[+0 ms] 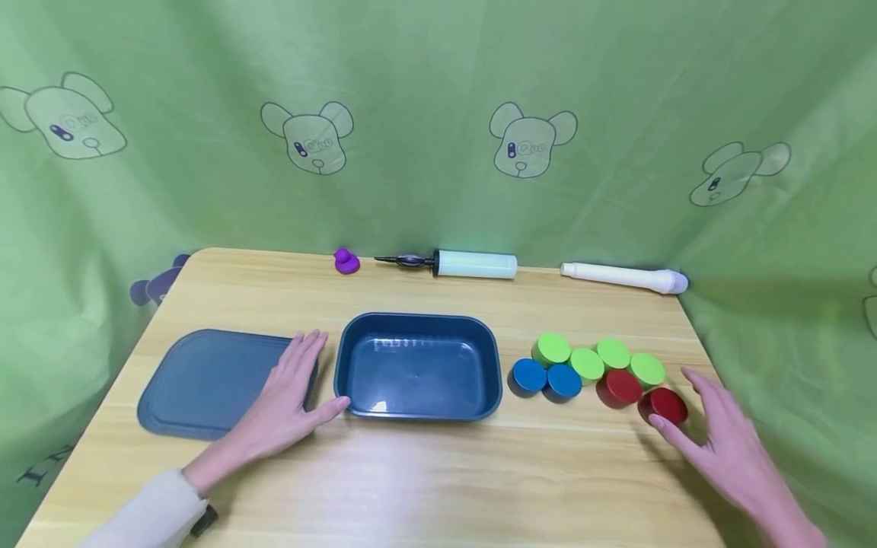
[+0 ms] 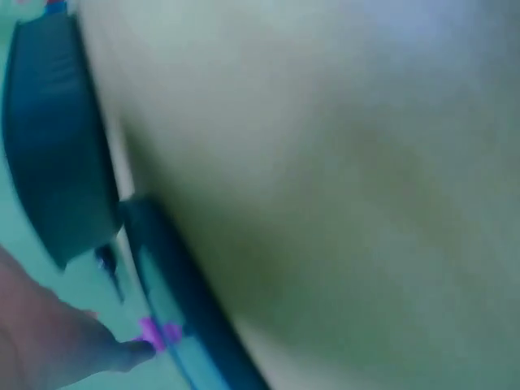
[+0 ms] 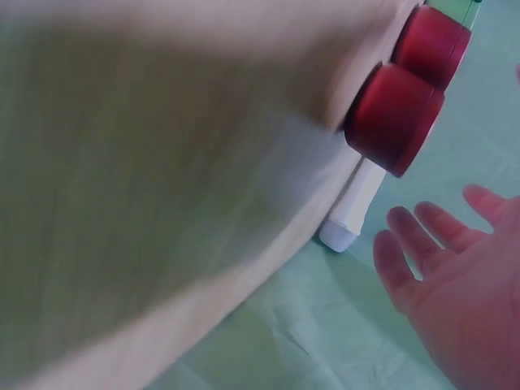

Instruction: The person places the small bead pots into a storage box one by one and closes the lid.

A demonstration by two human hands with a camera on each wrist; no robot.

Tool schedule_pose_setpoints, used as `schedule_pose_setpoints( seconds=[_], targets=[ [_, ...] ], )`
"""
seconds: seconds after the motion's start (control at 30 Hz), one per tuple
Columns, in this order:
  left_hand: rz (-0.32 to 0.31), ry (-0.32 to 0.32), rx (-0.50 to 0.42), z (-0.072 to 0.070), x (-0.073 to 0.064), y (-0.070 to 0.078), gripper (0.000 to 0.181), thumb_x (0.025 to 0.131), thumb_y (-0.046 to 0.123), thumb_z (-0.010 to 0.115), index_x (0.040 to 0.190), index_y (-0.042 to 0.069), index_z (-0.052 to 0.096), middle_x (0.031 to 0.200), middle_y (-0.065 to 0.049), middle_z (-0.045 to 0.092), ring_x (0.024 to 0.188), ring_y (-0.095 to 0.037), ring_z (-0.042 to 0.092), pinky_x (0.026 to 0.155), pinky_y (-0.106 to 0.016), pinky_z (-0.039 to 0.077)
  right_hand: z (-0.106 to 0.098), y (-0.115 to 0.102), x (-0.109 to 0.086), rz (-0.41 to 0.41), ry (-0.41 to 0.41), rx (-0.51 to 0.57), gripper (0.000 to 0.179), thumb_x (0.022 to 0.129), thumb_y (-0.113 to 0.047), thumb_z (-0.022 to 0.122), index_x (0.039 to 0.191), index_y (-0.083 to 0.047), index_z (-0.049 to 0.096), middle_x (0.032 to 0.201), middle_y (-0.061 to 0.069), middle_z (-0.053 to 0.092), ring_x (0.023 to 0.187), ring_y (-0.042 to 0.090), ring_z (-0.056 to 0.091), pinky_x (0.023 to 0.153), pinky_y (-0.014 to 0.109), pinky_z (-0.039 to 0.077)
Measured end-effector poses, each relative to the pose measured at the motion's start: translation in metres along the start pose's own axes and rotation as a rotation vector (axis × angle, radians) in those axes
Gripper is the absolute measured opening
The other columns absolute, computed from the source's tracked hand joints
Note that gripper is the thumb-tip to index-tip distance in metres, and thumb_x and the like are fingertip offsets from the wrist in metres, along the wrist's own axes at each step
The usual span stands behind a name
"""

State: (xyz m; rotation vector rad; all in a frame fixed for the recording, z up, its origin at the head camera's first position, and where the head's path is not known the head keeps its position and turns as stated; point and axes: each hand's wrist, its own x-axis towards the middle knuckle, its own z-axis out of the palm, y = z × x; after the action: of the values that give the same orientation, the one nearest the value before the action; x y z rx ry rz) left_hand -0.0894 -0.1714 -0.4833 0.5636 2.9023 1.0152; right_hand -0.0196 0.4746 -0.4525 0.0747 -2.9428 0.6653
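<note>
Over the right edge of a flat dark blue lid (image 1: 212, 380) hovers my left hand (image 1: 284, 403), fingers straight and thumb spread toward the near left corner of a dark blue rectangular box (image 1: 418, 373). The box has no lid on, and nothing lies inside it. My right hand (image 1: 726, 441) is beside the nearer red cylinder (image 1: 663, 407), its fingers apart and holding nothing. Another red cylinder (image 1: 620, 388) stands next to it. Two blue cylinders (image 1: 528, 377) and several green cylinders (image 1: 551, 349) are grouped between the box and the red ones.
Along the table's back edge lie a purple rubber duck (image 1: 346, 261), a hand pump (image 1: 476, 264) with a black nozzle, and a white microphone-shaped object (image 1: 625, 277). A green curtain (image 1: 418, 61) with printed bear heads hangs behind and beside the wooden table (image 1: 438, 487).
</note>
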Motion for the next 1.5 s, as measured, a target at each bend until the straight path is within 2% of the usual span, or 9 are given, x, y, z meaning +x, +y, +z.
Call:
schedule_pose_setpoints(
  seconds=[0.17, 0.27, 0.37, 0.43, 0.77, 1.13, 1.23, 1.37, 1.5],
  targets=[
    [0.003, -0.001, -0.004, 0.016, 0.004, -0.005, 0.107, 0.100, 0.066, 0.068, 0.176, 0.011, 0.018, 0.180, -0.018, 0.015, 0.165, -0.043, 0.007, 0.118, -0.082, 0.014, 0.003, 0.004, -0.002, 0.053, -0.028, 0.036, 0.100, 0.103, -0.038, 0.079, 0.174, -0.004, 0.019, 0.162, 0.038, 0.035, 0.138, 0.062, 0.041, 0.094, 0.087, 0.036],
    [0.020, 0.007, -0.016, 0.022, 0.007, -0.008, 0.104, 0.101, 0.064, 0.067, 0.175, 0.008, 0.021, 0.180, -0.017, 0.018, 0.165, -0.042, 0.009, 0.122, -0.078, 0.013, 0.007, 0.007, -0.004, 0.049, -0.023, 0.035, 0.096, 0.101, -0.035, 0.082, 0.171, 0.002, 0.026, 0.156, 0.038, 0.041, 0.132, 0.059, 0.048, 0.110, 0.050, 0.047],
    [0.054, 0.012, -0.035, 0.027, 0.009, -0.011, 0.101, 0.102, 0.061, 0.066, 0.175, 0.008, 0.020, 0.179, -0.017, 0.020, 0.164, -0.042, 0.014, 0.126, -0.072, 0.009, 0.011, 0.010, -0.007, 0.036, -0.019, 0.041, 0.090, 0.100, -0.031, 0.084, 0.164, 0.008, 0.035, 0.149, 0.037, 0.046, 0.125, 0.054, 0.051, 0.095, 0.009, 0.036],
    [0.079, 0.011, -0.051, 0.029, 0.011, -0.013, 0.101, 0.102, 0.060, 0.067, 0.176, 0.011, 0.019, 0.179, -0.016, 0.021, 0.164, -0.042, 0.016, 0.127, -0.069, 0.007, 0.014, 0.010, -0.009, 0.041, -0.031, 0.048, 0.087, 0.099, -0.030, 0.085, 0.161, 0.011, 0.038, 0.145, 0.036, 0.049, 0.122, 0.052, 0.052, 0.082, 0.001, 0.030],
    [0.162, 0.010, -0.076, 0.030, 0.017, -0.016, 0.098, 0.101, 0.057, 0.069, 0.177, 0.024, 0.018, 0.177, -0.013, 0.030, 0.161, -0.044, 0.023, 0.125, -0.070, 0.006, 0.022, 0.016, -0.013, 0.075, -0.038, 0.063, 0.079, 0.101, -0.022, 0.083, 0.157, 0.013, 0.041, 0.139, 0.035, 0.055, 0.113, 0.038, 0.059, 0.078, -0.001, 0.039],
    [0.154, -0.014, -0.072, 0.021, 0.016, -0.013, 0.103, 0.098, 0.061, 0.071, 0.177, 0.025, 0.017, 0.178, -0.010, 0.028, 0.161, -0.042, 0.025, 0.125, -0.071, 0.005, 0.018, 0.011, -0.005, 0.181, -0.066, 0.094, 0.074, 0.104, -0.029, 0.079, 0.156, 0.011, 0.045, 0.138, 0.037, 0.057, 0.110, 0.051, 0.066, 0.071, 0.004, 0.044],
    [0.145, -0.019, -0.076, 0.017, 0.015, -0.013, 0.107, 0.095, 0.062, 0.074, 0.178, 0.026, 0.016, 0.177, -0.010, 0.028, 0.161, -0.041, 0.025, 0.125, -0.071, 0.003, 0.016, 0.006, -0.003, 0.221, -0.047, 0.115, 0.075, 0.103, -0.033, 0.080, 0.157, 0.008, 0.046, 0.138, 0.036, 0.057, 0.109, 0.026, 0.068, 0.071, 0.004, 0.046],
    [0.131, -0.024, -0.076, 0.017, 0.014, -0.015, 0.112, 0.091, 0.065, 0.078, 0.177, 0.027, 0.016, 0.177, -0.013, 0.029, 0.162, -0.041, 0.024, 0.125, -0.070, 0.003, 0.015, -0.002, -0.003, 0.253, -0.001, 0.131, 0.077, 0.101, -0.035, 0.083, 0.157, 0.006, 0.048, 0.137, 0.036, 0.059, 0.102, -0.014, 0.046, 0.072, 0.002, 0.045],
    [0.126, -0.024, -0.073, 0.019, 0.012, -0.017, 0.113, 0.091, 0.065, 0.077, 0.178, 0.027, 0.016, 0.177, -0.014, 0.028, 0.162, -0.041, 0.023, 0.126, -0.070, 0.002, 0.013, -0.012, -0.003, 0.245, 0.048, 0.133, 0.076, 0.098, -0.034, 0.086, 0.155, 0.003, 0.052, 0.138, 0.034, 0.061, 0.099, -0.023, 0.038, 0.073, 0.001, 0.044]
  ],
)
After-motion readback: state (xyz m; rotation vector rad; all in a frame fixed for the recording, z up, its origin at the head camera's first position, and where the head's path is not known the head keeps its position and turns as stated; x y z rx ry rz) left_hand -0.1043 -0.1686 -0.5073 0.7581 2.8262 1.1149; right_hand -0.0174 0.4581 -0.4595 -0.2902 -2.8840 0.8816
